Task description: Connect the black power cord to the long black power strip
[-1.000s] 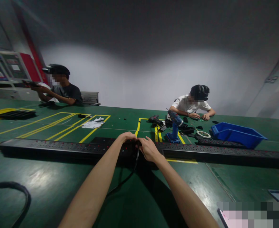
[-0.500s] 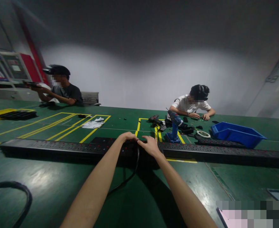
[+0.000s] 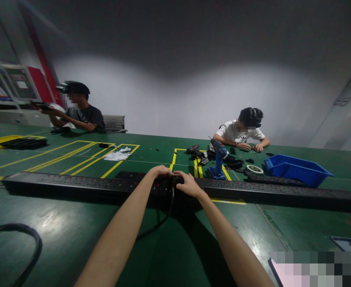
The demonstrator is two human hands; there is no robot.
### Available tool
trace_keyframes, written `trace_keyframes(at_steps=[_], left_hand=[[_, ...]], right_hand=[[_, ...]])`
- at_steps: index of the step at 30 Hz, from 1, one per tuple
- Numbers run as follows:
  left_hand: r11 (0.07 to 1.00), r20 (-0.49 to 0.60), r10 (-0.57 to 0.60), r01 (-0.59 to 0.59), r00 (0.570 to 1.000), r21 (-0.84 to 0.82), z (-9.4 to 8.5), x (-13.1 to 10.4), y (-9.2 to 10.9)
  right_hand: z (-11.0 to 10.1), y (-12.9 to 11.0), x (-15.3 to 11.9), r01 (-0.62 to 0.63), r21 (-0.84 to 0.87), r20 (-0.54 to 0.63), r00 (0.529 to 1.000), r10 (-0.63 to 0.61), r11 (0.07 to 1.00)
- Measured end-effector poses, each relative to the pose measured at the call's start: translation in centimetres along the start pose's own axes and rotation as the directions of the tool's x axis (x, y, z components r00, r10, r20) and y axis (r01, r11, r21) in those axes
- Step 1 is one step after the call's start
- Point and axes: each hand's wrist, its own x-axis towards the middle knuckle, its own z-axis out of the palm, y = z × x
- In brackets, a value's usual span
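A long black power strip (image 3: 73, 184) with rows of sockets and small red marks lies across the green table. At its middle, a black cable (image 3: 172, 197) comes up to its top and hangs down over the near side. My left hand (image 3: 161, 171) is closed around the cable's end from the left. From the right, my right hand (image 3: 188, 184) grips the same end, thumb bent inward and fingers curled over the back. The fingers partly hide the cable end, so I cannot tell whether it sits in a socket.
Beyond the strip stands a blue cordless drill (image 3: 219, 159), with another drill (image 3: 195, 151) lying nearby. A blue bin (image 3: 298, 169) is at the right, and a white plastic bag (image 3: 117, 154) at centre left. A thick black cable (image 3: 34, 239) loops at the near left. Two people sit opposite.
My right thumb and fingers have closed in around the cable end, where they were more spread before. My left hand stays almost in place. The view has shifted slightly.
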Motion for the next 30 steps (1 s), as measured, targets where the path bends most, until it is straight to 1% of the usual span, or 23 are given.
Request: trace_keyframes(at_steps=[3, 7, 12, 20, 24, 30], left_hand=[[0.999, 0.014, -0.029, 0.03, 0.999, -0.021, 0.0, 0.2, -0.1], [0.998, 0.012, -0.043, 0.043, 0.999, -0.036, 0.0, 0.9, -0.3], [0.998, 0.021, -0.043, 0.044, 0.999, -0.047, 0.1, 1.4, -0.6], [0.997, 0.014, -0.036, 0.037, 0.999, -0.06, 0.3, 2.0, -1.1], [0.996, 0.012, -0.041, 0.041, 0.999, -0.076, 0.4, 2.0, -1.2], [0.995, 0.007, -0.041, 0.042, 0.999, -0.095, 0.3, 1.6, -1.1]], right_hand=[[0.1, -0.2, -0.1, 0.055, -0.089, -0.027, 0.998, -0.058, 0.994], [0.2, -0.7, -0.2, 0.11, -0.155, -0.028, 0.993, -0.116, 0.982], [0.2, -0.6, -0.2, 0.112, -0.206, -0.04, 0.992, -0.123, 0.972], [0.2, -0.4, -0.2, 0.11, -0.208, -0.047, 0.991, -0.122, 0.972], [0.1, -0.7, -0.3, 0.085, -0.208, -0.041, 0.995, -0.096, 0.974], [0.1, -0.7, -0.3, 0.088, -0.215, -0.043, 0.994, -0.099, 0.973]])
